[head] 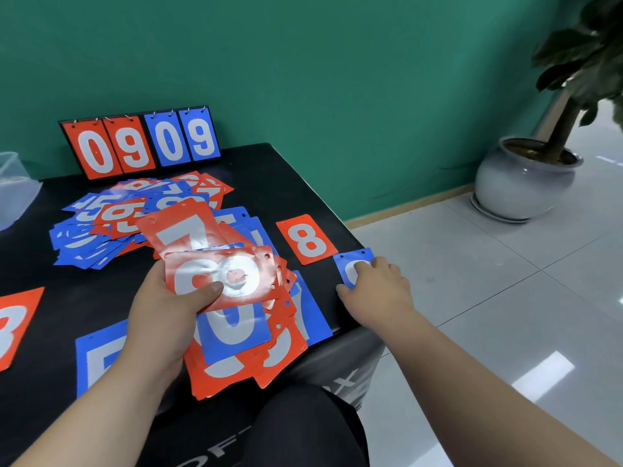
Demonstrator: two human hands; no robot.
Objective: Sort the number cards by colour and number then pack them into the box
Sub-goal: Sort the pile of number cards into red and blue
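Note:
My left hand (161,311) grips a fanned stack of red and blue number cards (232,281), thumb pressed on the top red card. My right hand (377,291) lies on a blue card (350,262) flat on the table near its right edge; its number is mostly hidden by the fingers. A red 8 card (306,239) lies just left of that blue card. A loose heap of mixed red and blue cards (135,217) covers the table behind. A blue 5 card (101,355) and a red 3 card (13,325) lie at the front left.
A flip scoreboard (141,144) showing 09 09 stands against the green wall. A clear plastic box (13,187) sits at the far left of the black table (296,176). A potted plant (526,176) stands on the tiled floor to the right.

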